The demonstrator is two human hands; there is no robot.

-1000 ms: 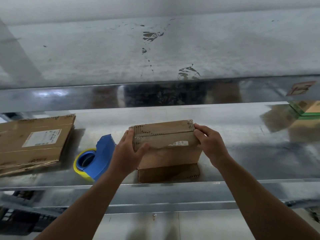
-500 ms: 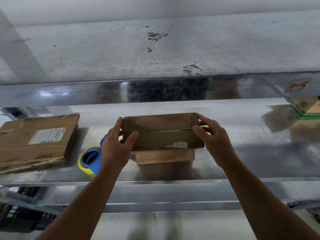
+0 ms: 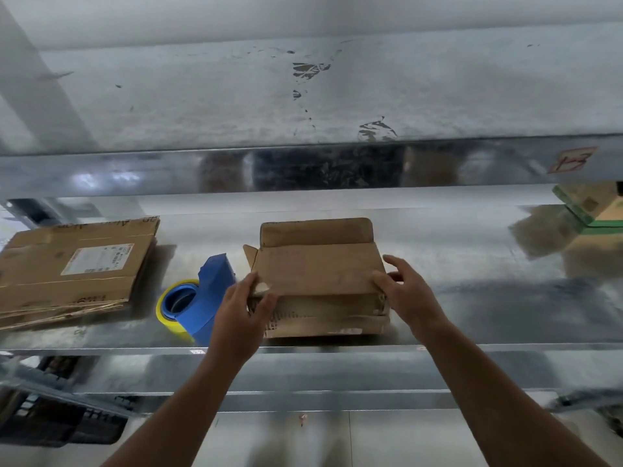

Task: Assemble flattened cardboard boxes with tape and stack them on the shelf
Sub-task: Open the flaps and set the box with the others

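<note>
- Light: cool, diffuse, moderately bright; the source is out of view.
- Glare: pale sheen across the metal shelf (image 3: 472,271); bright patch on the left of the beam (image 3: 101,178).
- Reflections: dark and brown smears on the beam; green-edged box (image 3: 600,210) mirrored in the shelf.
- Shadows: soft, right of the flat cardboard (image 3: 77,267); dim band right of the box (image 3: 320,274).
- Blur: right hand (image 3: 404,294) slightly smeared; lower corners soft.
- Distortion: wide-angle bowing; shelf edges curve near the borders.

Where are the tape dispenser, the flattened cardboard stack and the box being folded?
tape dispenser (image 3: 215,284): head view, blue body.
flattened cardboard stack (image 3: 40,264): head view, top sheet.
box (image 3: 317,267): head view, top flap.
</note>
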